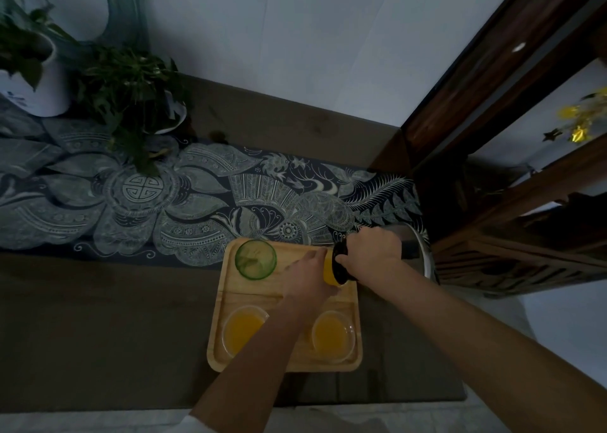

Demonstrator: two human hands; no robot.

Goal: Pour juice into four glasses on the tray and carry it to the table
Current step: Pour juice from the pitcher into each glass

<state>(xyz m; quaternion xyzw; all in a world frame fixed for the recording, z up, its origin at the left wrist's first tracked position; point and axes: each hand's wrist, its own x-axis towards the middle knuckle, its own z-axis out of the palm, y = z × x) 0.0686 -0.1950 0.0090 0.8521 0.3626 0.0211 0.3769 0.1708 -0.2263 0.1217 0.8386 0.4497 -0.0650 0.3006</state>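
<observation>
The right hand (pixel 371 248) grasps the jug (pixel 341 263), fingers wrapped round its body, tipping the black mouth toward the far-right glass (pixel 329 273) on the tray (pixel 230 294). The left hand (pixel 308 278) curls its fingers round that glass, presumably to steady it during the pour. Orange juice shows inside. The 2 near glasses (pixel 243 329) are filled. The green glass (pixel 256 259), far left, appears empty. The tray rests on the tabletop (pixel 98 317).

We can read no words or numbers, only a round fretwork emblem (pixel 143 188) on the patterned cloth (pixel 203 202) left of centre, while the dark marks (pixel 14 99) on the white pot (pixel 39 94) at upper left stay illegible.
</observation>
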